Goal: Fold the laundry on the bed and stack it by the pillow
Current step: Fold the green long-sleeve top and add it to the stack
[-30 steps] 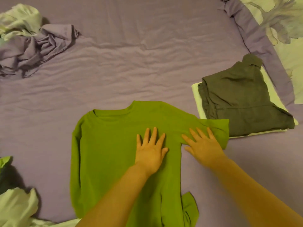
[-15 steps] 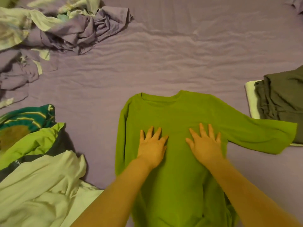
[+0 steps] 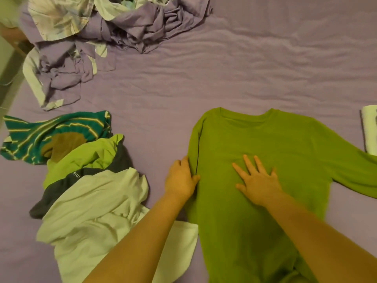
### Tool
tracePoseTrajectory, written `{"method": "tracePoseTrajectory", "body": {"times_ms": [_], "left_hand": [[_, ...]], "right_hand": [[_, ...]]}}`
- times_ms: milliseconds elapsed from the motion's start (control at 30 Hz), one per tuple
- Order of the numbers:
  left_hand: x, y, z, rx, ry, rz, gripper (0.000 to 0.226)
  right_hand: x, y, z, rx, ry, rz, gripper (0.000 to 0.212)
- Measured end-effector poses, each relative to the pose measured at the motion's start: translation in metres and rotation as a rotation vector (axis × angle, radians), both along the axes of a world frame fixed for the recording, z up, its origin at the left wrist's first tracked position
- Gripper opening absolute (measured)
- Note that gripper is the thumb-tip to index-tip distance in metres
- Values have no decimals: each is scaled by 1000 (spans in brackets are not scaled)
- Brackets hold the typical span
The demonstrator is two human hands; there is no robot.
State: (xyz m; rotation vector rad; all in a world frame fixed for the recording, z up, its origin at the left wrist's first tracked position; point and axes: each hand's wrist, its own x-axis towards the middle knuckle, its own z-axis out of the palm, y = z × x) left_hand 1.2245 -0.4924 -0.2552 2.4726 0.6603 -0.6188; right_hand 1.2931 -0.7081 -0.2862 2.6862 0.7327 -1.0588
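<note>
1. A green long-sleeved shirt [image 3: 265, 152] lies flat on a purple bed sheet [image 3: 224, 78]. We take it as our landmark.
2. Our right hand [image 3: 258, 180] rests flat on the shirt's chest, fingers spread. Our left hand [image 3: 180, 178] sits at the shirt's left edge, fingers touching the folded-in side; we cannot tell whether it grips the cloth.
3. The shirt looks light, soft and limp, so it should crease easily. We judge the edges and sleeve best for holding.
4. Its long axis runs away from us, collar farthest; one sleeve stretches out rightward.
5. Left of the shirt sits a heap of unfolded clothes [image 3: 81, 180].
</note>
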Motion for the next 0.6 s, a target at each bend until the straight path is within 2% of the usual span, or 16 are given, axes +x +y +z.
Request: {"method": "tracePoseTrajectory", "body": {"times_ms": [100, 233, 300, 367, 467, 600], "left_hand": [[-26, 8, 8, -42, 17, -172, 72], [-75, 21, 27, 233, 0, -502, 68], [-99, 32, 40, 387, -69, -582, 65], [-124, 45, 44, 524, -177, -607, 56], [-161, 62, 41, 604, -190, -593, 56], [-193, 81, 27, 594, -137, -507, 69]], "right_hand": [[-14, 16, 15, 28, -58, -74, 68], [-79, 49, 32, 315, -177, 83, 70], [-121, 64, 35, 531, -202, 150, 73], [-164, 76, 31, 661, -177, 186, 74], [-222, 88, 23, 675, -106, 146, 71], [-267, 103, 21, 546, -66, 4, 77]]}}
